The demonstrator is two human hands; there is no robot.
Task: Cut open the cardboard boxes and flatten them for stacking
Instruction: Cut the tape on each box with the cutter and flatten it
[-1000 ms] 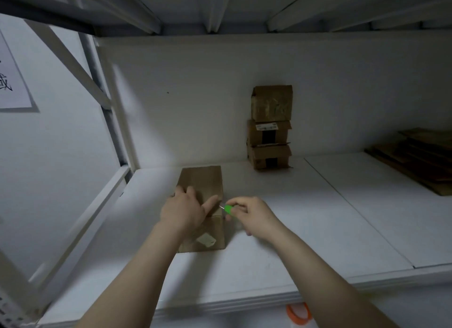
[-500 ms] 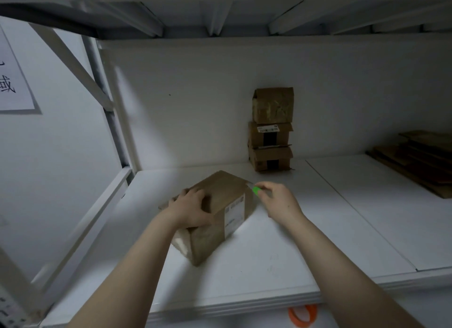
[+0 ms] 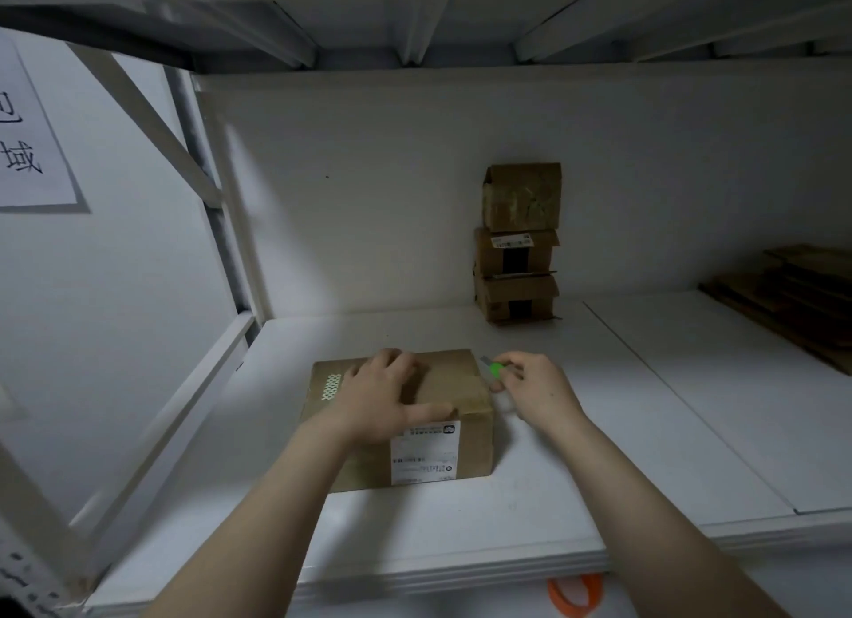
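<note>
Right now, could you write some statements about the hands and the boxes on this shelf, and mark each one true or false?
1. The left hand lies flat on top of the front box. True.
2. The right hand pinches a green cutter near the box's far right corner. True.
3. The stack at the back wall has five boxes. False: it has three.
4. The front box is already flattened. False: it stands whole on the shelf.
5. At the far right lies flattened cardboard. True.
</note>
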